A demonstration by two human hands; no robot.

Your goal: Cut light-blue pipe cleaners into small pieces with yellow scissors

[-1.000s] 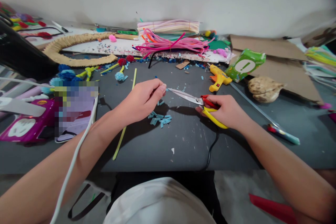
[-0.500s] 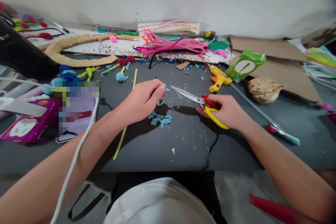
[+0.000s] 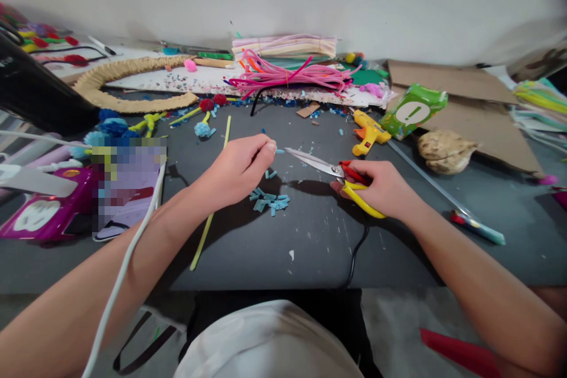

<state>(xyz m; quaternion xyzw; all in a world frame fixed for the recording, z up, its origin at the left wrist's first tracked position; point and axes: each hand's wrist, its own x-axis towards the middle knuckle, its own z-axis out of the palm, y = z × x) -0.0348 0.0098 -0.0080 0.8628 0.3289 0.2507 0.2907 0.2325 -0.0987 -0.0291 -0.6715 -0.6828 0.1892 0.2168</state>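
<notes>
My left hand (image 3: 243, 166) is closed in a pinch, and a short light-blue strip (image 3: 279, 151) pokes out at its fingertips. My right hand (image 3: 381, 186) grips scissors (image 3: 316, 162) with one red and one yellow handle. Their blades look nearly together and point left, the tip just short of the strip. Below my left hand, small cut light-blue pieces (image 3: 271, 202) lie in a loose heap on the dark grey table (image 3: 305, 242). A yellow-green pipe cleaner (image 3: 202, 242) runs partly under my left wrist.
A yellow glue gun (image 3: 368, 133) lies beyond my right hand, near a green packet (image 3: 415, 109) and a brown bulb-shaped thing (image 3: 446, 150). Pink pipe cleaners (image 3: 290, 77) are bundled at the back. On the left are a phone (image 3: 142, 183) and a white cable (image 3: 119, 295) crossing my forearm.
My left hand has shifted very slightly left, and the scissors tip has moved slightly the same way. The cut pieces look the same.
</notes>
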